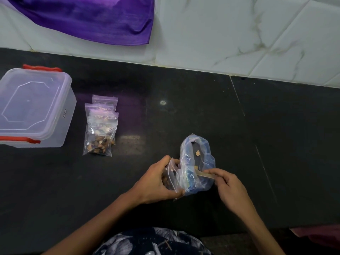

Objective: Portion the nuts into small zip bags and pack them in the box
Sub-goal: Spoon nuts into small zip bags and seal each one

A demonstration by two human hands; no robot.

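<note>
Left hand [156, 181] grips a small zip bag [172, 178] of nuts; right hand [228, 188] fingers pinch the adjacent blue-tinted plastic bag [197, 162] on the dark counter [184, 116].

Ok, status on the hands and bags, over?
Left hand grips small zip bag, part-filled. Right hand pinches spoon in big bag. Filled bags wait beside closed box.

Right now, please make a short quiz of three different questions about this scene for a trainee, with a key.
1. True or false: the plastic box has its lid on.
2. Which hand holds the small zip bag now being filled?
A. left hand
B. right hand
3. Where do the filled zip bags lie: inside the box or on the counter?

Key: 1 true; 2 A; 3 on the counter, beside the box.
</note>
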